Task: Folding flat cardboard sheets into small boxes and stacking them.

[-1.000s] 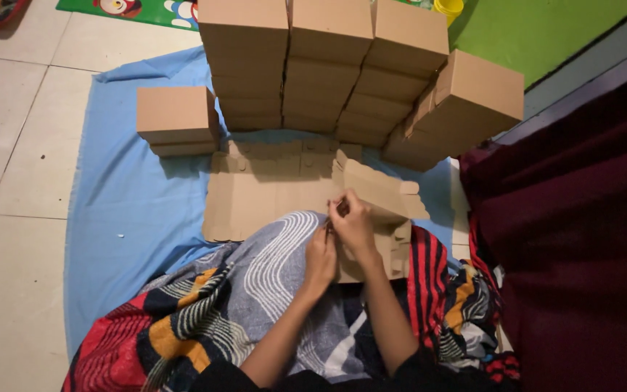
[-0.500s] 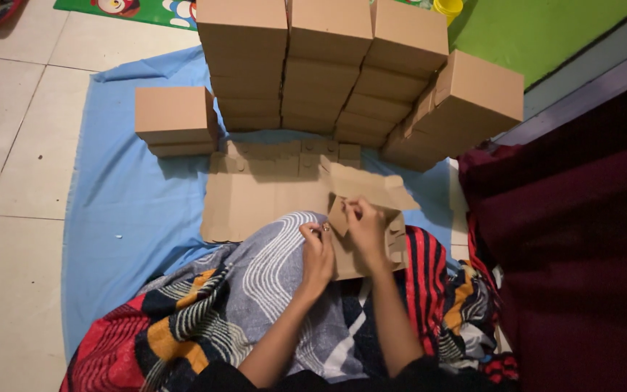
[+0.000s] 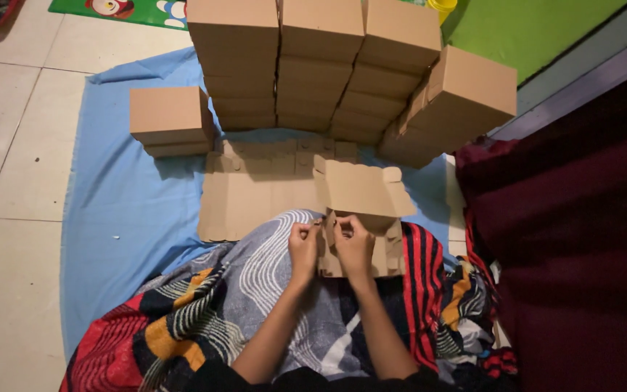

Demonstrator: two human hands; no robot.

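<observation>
A partly folded brown cardboard box (image 3: 363, 190) rests on my lap, its lid flap standing up away from me. My left hand (image 3: 305, 245) pinches the box's near left edge. My right hand (image 3: 354, 245) grips the near wall just beside it, fingers curled over the cardboard. Both hands sit close together, almost touching. Under the box lies a pile of flat unfolded cardboard blanks (image 3: 255, 196) on a blue sheet (image 3: 132, 196).
Stacks of finished brown boxes (image 3: 313, 65) stand at the back, with a tilted stack (image 3: 466, 98) at the right and a short stack (image 3: 170, 120) at the left. A patterned cloth (image 3: 205, 319) covers my legs. A dark red fabric mass (image 3: 582, 239) fills the right side. White floor tiles lie left.
The box has been pulled nearer to me and its lid flap now stands up more. Both hands have slid down to the near left edge.
</observation>
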